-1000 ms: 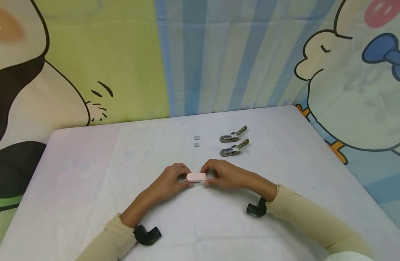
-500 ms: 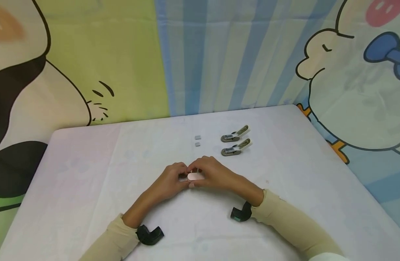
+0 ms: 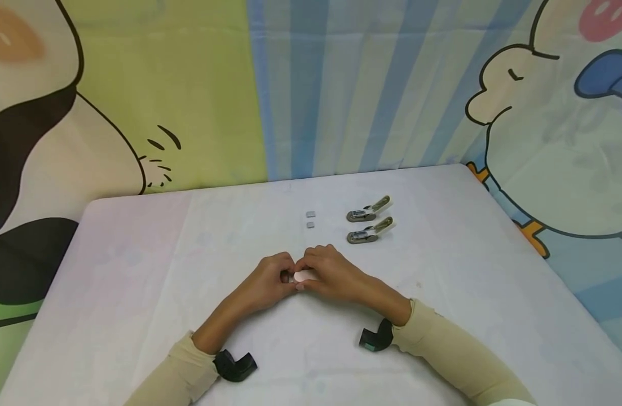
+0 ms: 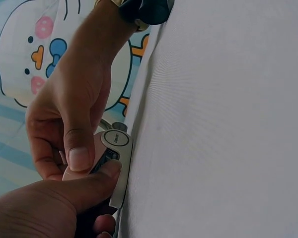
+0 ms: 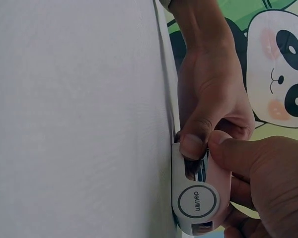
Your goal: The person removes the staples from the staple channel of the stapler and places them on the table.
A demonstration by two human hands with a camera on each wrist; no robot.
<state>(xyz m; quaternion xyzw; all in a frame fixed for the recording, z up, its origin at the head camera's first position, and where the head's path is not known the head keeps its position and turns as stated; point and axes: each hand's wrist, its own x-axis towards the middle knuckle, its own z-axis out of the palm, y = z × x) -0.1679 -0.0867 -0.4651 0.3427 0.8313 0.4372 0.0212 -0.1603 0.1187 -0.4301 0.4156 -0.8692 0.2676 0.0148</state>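
Between the hands, just above the white table, is a small pink-and-white stapler [image 3: 304, 276]. In the right wrist view its white side [image 5: 196, 201] bears a round logo, beside a dark slot with metal inside. My left hand [image 3: 265, 282] grips one end, its thumb on the white part by the slot. My right hand [image 3: 336, 275] pinches the pink upper part, thumb in front and fingers behind. The two thumbs nearly meet at the slot in both wrist views. Fingers hide much of the stapler in the head view.
Beyond the hands lie two small grey blocks [image 3: 311, 214], resembling strips of staples. To their right are two olive-and-white lever-like tools [image 3: 370, 231] with raised handles. A cartoon-printed curtain [image 3: 341, 84] hangs along the table's back edge.
My right hand has slid left from the stapler's right end and now covers most of it. The left hand keeps its place on the other end.
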